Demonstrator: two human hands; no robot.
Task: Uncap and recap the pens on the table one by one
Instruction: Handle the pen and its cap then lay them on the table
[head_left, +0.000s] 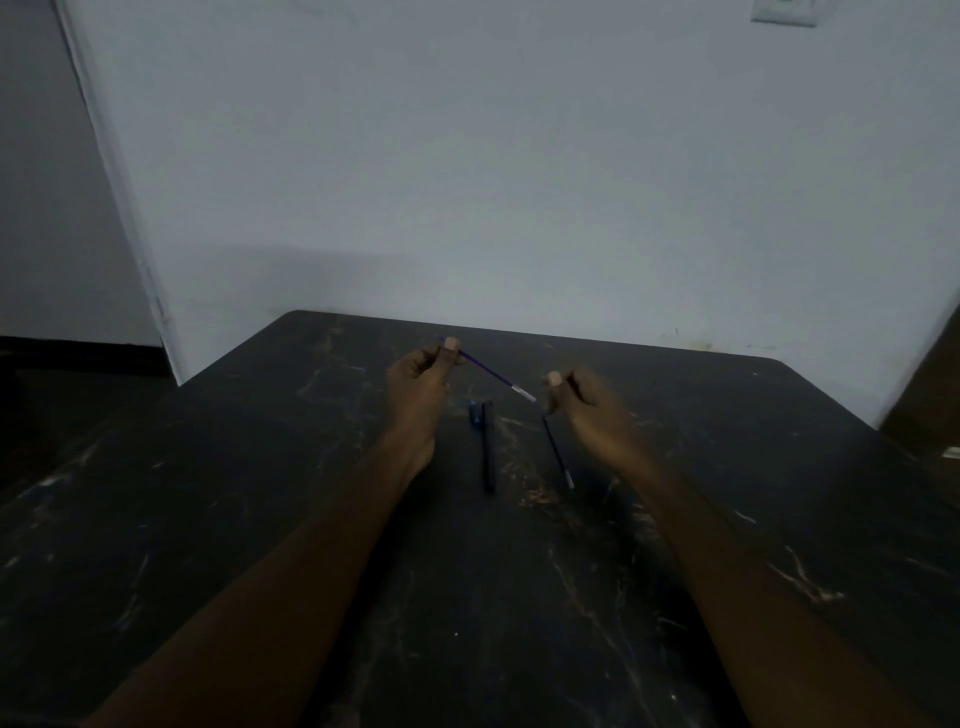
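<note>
Head view: left hand pinches purple pen by its rear end, tip bare, raised above surface. Right hand closed (cap presumably inside; unseen). Pen light, stiff, slim; grip mid-barrel.

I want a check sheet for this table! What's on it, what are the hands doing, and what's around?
Surface: dark table, scratched and marked.
Job's things: purple pen uncapped, silver tip bare; black pen and thin pen lying on the table.
Clutter: small blue piece beside the black pen; too dim to identify.
Hands: left hand pinches the purple pen's end; right hand closed near its tip, contents hidden.
Cables: nothing seen.
Surroundings: pale wall, wall plate top right.
</note>
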